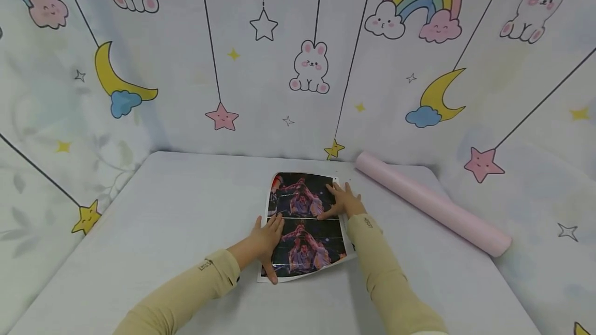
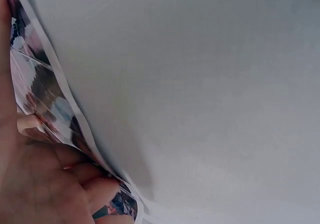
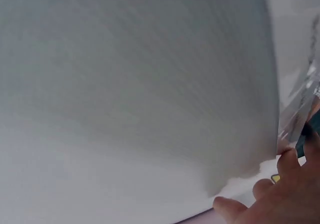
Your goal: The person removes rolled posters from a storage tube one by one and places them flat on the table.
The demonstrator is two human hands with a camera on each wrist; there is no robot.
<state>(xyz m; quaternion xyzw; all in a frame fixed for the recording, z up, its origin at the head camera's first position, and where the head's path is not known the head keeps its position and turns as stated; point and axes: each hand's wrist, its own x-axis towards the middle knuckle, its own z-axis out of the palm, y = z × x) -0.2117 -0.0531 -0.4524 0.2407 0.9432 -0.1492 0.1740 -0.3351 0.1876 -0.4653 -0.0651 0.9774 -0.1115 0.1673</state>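
A glossy printed photo sheet with a white border lies on the white table. It carries two dark, near-identical pictures of people, one above the other. Its lower right corner looks raised off the surface. My left hand rests with spread fingers on the sheet's left edge; in the left wrist view the fingers lie across that edge. On the upper right edge, my right hand touches the sheet with its fingers splayed. The right wrist view shows only part of the right hand beside the sheet's pale edge.
A pink roll lies slantwise on the right side of the white table. Behind and beside the table hangs a cloth backdrop printed with rabbits, stars, moons and rainbows.
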